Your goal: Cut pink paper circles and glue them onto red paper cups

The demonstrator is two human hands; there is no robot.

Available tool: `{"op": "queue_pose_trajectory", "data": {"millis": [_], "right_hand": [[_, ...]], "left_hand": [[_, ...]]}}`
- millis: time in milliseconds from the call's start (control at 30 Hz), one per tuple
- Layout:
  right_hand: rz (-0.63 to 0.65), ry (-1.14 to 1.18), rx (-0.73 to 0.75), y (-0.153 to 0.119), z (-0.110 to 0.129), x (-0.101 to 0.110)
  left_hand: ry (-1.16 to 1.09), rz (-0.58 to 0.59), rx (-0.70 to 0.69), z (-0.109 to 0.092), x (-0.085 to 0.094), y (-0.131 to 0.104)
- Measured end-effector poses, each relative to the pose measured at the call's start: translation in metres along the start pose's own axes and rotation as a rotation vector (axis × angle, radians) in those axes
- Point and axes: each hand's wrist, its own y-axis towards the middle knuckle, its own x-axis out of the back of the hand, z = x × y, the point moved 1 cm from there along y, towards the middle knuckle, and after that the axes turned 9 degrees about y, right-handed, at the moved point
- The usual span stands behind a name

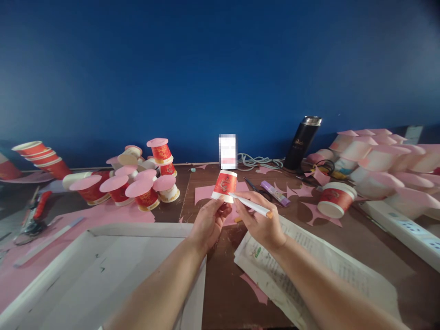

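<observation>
A red paper cup (224, 183) with a dragon print and white rim is held up in the middle of the view, its wide rim toward me. My left hand (211, 220) grips it by the lower rim, fingers closed. In my right hand (261, 222) is a white pen (250, 204) with an orange end, its tip at the right side of the cup's rim. Whether the tip touches the cup I cannot tell. Behind the cup lies pink paper (203, 195) on the brown table (220, 284).
Cups with pink discs (140, 188) cluster at left, beside stacked cups (44, 158). A white tray (137, 229) lies front left, newspaper (330, 261) front right. Scissors (256, 187), a purple glue stick (275, 193), a black flask (302, 144), a lone cup (336, 200) and a power strip (402, 229) are rightward.
</observation>
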Motion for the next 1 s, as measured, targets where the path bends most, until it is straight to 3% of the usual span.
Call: {"op": "queue_pose_trajectory", "data": {"millis": [1000], "right_hand": [[-0.012, -0.026, 0.022, 0.0015, 0.0015, -0.0009]], "left_hand": [[0.085, 0.079, -0.065, 0.0017, 0.0012, -0.0003]]}}
